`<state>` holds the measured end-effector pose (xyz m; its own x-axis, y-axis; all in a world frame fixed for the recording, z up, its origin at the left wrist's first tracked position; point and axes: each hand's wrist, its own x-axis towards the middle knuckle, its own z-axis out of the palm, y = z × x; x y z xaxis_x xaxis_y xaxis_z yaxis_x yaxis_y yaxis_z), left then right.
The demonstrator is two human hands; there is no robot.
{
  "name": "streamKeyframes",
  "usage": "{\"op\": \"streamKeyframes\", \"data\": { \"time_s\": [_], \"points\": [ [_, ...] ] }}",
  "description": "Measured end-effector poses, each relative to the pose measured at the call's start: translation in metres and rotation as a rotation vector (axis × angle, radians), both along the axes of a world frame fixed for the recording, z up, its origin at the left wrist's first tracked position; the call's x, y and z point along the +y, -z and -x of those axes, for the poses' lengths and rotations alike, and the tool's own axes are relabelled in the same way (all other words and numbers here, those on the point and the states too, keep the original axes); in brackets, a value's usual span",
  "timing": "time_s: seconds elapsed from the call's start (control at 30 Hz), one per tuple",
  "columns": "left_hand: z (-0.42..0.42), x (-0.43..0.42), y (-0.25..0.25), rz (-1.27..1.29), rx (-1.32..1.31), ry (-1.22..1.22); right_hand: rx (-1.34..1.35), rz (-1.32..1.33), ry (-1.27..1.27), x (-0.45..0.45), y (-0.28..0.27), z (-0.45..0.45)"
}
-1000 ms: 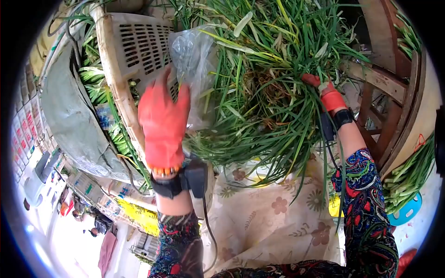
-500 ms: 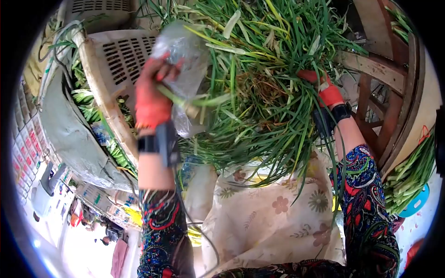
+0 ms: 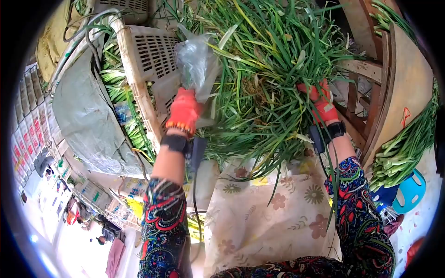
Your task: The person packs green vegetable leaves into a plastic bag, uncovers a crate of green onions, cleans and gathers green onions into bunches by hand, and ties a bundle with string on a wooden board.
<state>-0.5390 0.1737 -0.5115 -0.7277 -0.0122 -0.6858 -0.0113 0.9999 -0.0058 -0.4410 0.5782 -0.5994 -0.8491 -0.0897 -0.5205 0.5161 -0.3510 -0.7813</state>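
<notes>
As the head view shows, the left hand (image 3: 186, 109) is curled at the lower edge of a clear plastic bag (image 3: 192, 58), its grip hidden. Fingers partly bent, the right hand (image 3: 322, 103) meets the heaped greens (image 3: 266, 60) beyond a flowered cloth (image 3: 273, 217); whether it holds any, I cannot tell.

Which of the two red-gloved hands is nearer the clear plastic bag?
The left hand, with the beaded bracelet: it is by the clear plastic bag, while the right hand is among the green leaves.
</notes>
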Motion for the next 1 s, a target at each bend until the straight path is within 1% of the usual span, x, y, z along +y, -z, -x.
{"op": "streamKeyframes", "data": {
  "time_s": [0.03, 0.07, 0.1, 0.13, 0.17, 0.2, 0.27, 0.3, 0.37, 0.4, 0.43, 0.5, 0.57, 0.6, 0.63, 0.7, 0.73, 0.77, 0.83, 0.9, 0.97, 1.0],
  "points": [
    [0.005, -0.010, 0.014, 0.082, -0.104, 0.120, -0.078, 0.106, 0.076, -0.004, -0.005, 0.001],
    [0.019, -0.012, 0.018, 0.035, -0.101, 0.127, -0.196, 0.273, 0.207, -0.006, -0.011, -0.003],
    [0.040, -0.008, 0.016, -0.010, -0.090, 0.133, -0.268, 0.312, 0.286, -0.017, -0.025, -0.001],
    [0.053, -0.005, 0.012, -0.052, -0.079, 0.142, -0.318, 0.285, 0.335, -0.032, -0.045, 0.003],
    [0.057, -0.004, 0.010, -0.187, 0.145, 0.004, -0.353, 0.270, 0.377, -0.045, -0.065, 0.008],
    [0.066, 0.000, 0.010, -0.360, 0.181, -0.225, -0.367, 0.248, 0.394, -0.059, -0.084, 0.012],
    [0.079, -0.005, 0.016, -0.515, 0.320, -0.259, -0.376, 0.389, 0.450, -0.075, -0.124, 0.006],
    [0.084, -0.003, 0.011, -0.657, 0.242, -0.498, -0.165, 0.358, 0.295, -0.076, -0.124, -0.012],
    [0.093, 0.002, 0.003, -0.921, 0.166, -1.034, -0.302, 0.287, 0.296, -0.078, -0.137, -0.041],
    [0.087, 0.004, -0.010, -1.014, 0.131, -1.012, -0.649, 0.252, 0.448, -0.083, -0.150, -0.049],
    [0.074, 0.005, -0.025, -1.106, 0.094, -0.986, -0.619, 0.081, 0.285, -0.086, -0.162, -0.057],
    [0.041, 0.034, -0.074, -1.234, 0.215, -0.593, -0.541, -0.254, -0.038, -0.093, -0.180, -0.064],
    [0.012, 0.056, -0.095, -1.383, -0.051, -0.949, -0.609, -0.401, -0.377, -0.105, -0.201, -0.053],
    [0.001, 0.063, -0.105, -1.284, -0.105, -0.802, -0.149, -0.669, -0.668, -0.113, -0.197, -0.057],
    [-0.008, 0.068, -0.113, -1.184, -0.154, -0.657, 0.333, -1.055, -0.805, -0.121, -0.192, -0.060],
    [-0.028, 0.080, -0.129, -0.981, -0.240, -0.375, -0.529, -0.305, -0.437, -0.134, -0.183, -0.057],
    [-0.044, 0.093, -0.139, -1.152, -0.151, -0.255, -0.581, -0.185, -0.358, -0.147, -0.178, -0.057],
    [-0.056, 0.100, -0.146, -1.322, -0.059, -0.122, -0.510, -0.181, -0.365, -0.156, -0.172, -0.055],
    [-0.069, 0.091, -0.150, -1.250, -0.314, -0.184, -0.403, -0.188, -0.377, -0.175, -0.151, -0.047],
    [-0.079, 0.065, -0.161, -1.059, -0.539, -0.288, -0.327, -0.251, -0.383, -0.191, -0.125, -0.034],
    [-0.111, 0.029, -0.167, -1.062, -0.555, -0.303, -0.270, -0.358, -0.398, -0.206, -0.087, -0.019],
    [-0.183, 0.008, -0.159, -1.174, -0.584, -0.446, -0.246, -0.413, -0.410, -0.215, -0.064, -0.009]
  ]
}}
